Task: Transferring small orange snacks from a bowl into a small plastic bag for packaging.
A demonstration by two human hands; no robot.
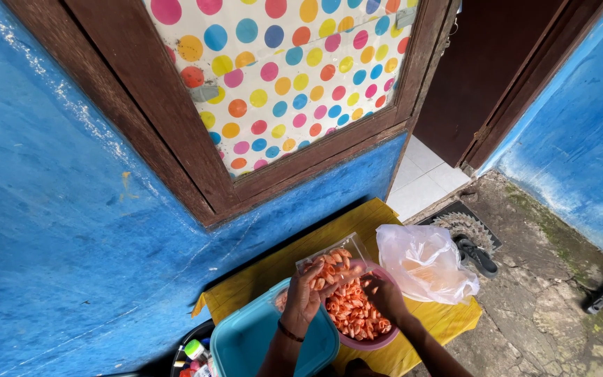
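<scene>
At the six-o'clock edge of the head view, a low desk (378,216) covered in yellow cloth stands against a blue wall (57,230). Left hand (305,294): fingers curled around the near wall of a small clear plastic bag (329,262), holding its mouth open; the bag is already partly filled with orange curled snack pieces. Right hand (384,293): at three o'clock of the left hand, fingers bent and closed toward the bag's mouth, resting above a pink bowl (375,342); whether they pinch any pieces cannot be told. Orange snack pieces (354,314): heaped in the pink bowl, directly at six o'clock of the clear bag and between the two hands. Teal lid (246,342): lying at nine o'clock of the bowl, under the left wrist. White plastic bag (423,262): crumpled on the desk at two o'clock of the bowl, just beside it. Dark shoe (476,257): on the stone floor at three o'clock of the white bag. Window (280,77): at twelve o'clock, brown-framed, backed with a dotted sheet.
</scene>
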